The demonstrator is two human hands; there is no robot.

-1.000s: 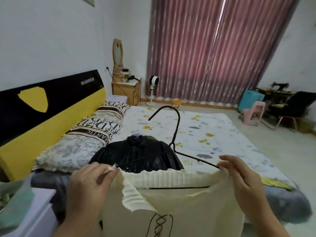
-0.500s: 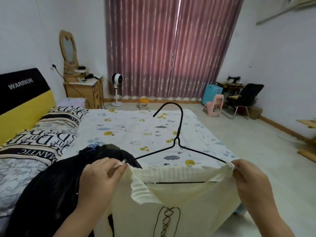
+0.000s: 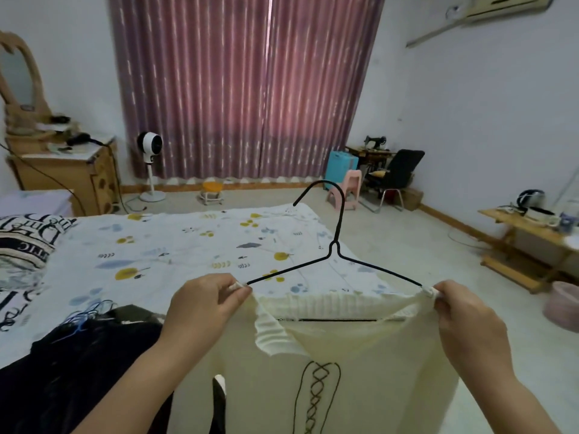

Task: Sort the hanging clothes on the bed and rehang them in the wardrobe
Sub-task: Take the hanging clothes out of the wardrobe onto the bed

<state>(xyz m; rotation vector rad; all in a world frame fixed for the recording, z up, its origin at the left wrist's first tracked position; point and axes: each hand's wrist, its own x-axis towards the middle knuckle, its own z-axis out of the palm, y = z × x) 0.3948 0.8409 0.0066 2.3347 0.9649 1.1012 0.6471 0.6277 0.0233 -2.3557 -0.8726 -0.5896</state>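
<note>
Left hand [image 3: 203,303] and right hand [image 3: 463,311] are each pinching a shoulder of a cream sweater [image 3: 341,364] (on a black hanger [image 3: 336,245]) above the bed [image 3: 175,242].

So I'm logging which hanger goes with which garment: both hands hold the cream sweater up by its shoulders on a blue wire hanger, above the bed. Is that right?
Not quite: the wire hanger is black, not blue, as the head view shows. The rest stands: the left hand and right hand each pinch a shoulder of the cream sweater, held up above the bed.
</note>
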